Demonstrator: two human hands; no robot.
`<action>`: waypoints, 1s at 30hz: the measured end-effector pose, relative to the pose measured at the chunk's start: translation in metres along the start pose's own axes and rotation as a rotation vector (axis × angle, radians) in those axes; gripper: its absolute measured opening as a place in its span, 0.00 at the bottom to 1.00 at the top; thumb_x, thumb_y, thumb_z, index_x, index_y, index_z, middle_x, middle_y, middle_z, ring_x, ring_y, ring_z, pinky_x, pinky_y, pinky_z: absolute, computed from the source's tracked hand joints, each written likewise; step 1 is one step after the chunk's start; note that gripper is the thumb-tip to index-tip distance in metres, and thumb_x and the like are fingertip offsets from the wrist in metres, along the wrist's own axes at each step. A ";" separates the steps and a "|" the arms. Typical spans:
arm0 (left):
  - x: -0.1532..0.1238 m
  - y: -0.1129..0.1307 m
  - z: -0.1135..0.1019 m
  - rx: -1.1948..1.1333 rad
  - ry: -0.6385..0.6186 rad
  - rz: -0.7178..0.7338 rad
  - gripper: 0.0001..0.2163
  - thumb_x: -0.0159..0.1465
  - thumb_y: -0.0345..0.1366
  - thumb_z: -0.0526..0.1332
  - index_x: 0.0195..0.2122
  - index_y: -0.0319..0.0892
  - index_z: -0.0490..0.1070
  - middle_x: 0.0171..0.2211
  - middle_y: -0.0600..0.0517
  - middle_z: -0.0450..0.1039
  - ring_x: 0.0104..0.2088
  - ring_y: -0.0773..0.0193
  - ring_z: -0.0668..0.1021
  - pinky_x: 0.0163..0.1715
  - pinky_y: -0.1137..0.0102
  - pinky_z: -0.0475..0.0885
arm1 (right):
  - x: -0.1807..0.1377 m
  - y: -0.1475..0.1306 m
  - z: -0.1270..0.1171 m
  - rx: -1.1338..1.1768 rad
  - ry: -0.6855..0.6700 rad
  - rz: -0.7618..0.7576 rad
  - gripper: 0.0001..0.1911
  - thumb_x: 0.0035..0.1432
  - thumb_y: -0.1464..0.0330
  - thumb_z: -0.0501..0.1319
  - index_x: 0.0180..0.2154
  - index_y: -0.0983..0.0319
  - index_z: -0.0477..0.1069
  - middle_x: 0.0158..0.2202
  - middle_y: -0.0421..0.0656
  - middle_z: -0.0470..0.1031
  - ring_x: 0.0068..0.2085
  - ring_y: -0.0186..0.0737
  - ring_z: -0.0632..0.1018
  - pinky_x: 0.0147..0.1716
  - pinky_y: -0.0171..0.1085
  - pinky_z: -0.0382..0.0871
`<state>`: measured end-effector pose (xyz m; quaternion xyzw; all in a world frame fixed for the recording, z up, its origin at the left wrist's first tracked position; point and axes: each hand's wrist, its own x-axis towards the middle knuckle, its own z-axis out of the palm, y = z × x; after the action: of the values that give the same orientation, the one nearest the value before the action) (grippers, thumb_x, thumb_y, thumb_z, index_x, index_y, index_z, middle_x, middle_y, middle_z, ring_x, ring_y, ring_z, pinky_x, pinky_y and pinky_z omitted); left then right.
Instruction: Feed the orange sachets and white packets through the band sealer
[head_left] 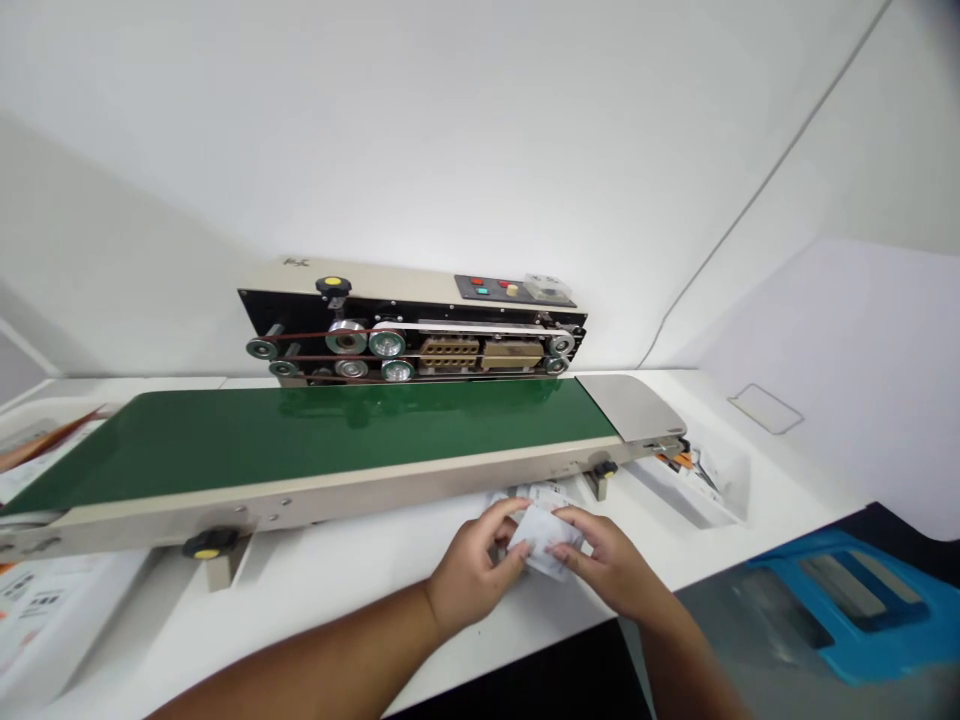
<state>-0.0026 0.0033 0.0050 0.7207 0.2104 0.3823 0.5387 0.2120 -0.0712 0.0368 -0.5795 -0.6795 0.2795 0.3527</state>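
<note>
Both my hands meet over the white table, just in front of the sealing machine's right end. My left hand point(474, 562) and my right hand point(604, 560) pinch a small white packet point(541, 536) between their fingers from either side. More small white packets point(534, 493) lie on the table just behind it, under the conveyor's edge.
A band sealer point(412, 330) with rollers and a control panel point(499, 288) stands behind a long green conveyor belt point(300, 430). White trays hold printed packets at the left point(37, 600) and right point(694, 470). A blue box point(855, 600) sits at the lower right.
</note>
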 end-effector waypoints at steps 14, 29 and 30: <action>0.003 -0.002 0.001 -0.148 -0.121 -0.160 0.16 0.64 0.40 0.66 0.50 0.42 0.66 0.23 0.58 0.68 0.24 0.68 0.69 0.26 0.73 0.63 | -0.008 0.005 -0.021 0.019 -0.018 0.145 0.14 0.65 0.60 0.61 0.48 0.59 0.77 0.40 0.44 0.80 0.39 0.45 0.79 0.39 0.38 0.74; 0.001 -0.005 0.000 -0.123 -0.075 -0.075 0.16 0.68 0.40 0.63 0.51 0.43 0.59 0.32 0.54 0.73 0.28 0.67 0.71 0.30 0.71 0.63 | 0.048 0.005 -0.119 0.489 0.527 0.200 0.21 0.51 0.58 0.73 0.43 0.63 0.76 0.20 0.34 0.69 0.20 0.29 0.65 0.19 0.29 0.59; 0.001 -0.005 -0.001 -0.106 -0.079 -0.071 0.15 0.68 0.39 0.62 0.51 0.43 0.59 0.32 0.54 0.73 0.28 0.67 0.71 0.30 0.71 0.64 | 0.061 0.007 -0.127 0.564 0.633 0.187 0.22 0.49 0.60 0.74 0.44 0.63 0.76 0.19 0.34 0.68 0.20 0.29 0.65 0.18 0.28 0.58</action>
<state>-0.0017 0.0065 0.0007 0.6977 0.1940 0.3448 0.5973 0.3128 -0.0138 0.1165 -0.5767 -0.3794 0.2935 0.6613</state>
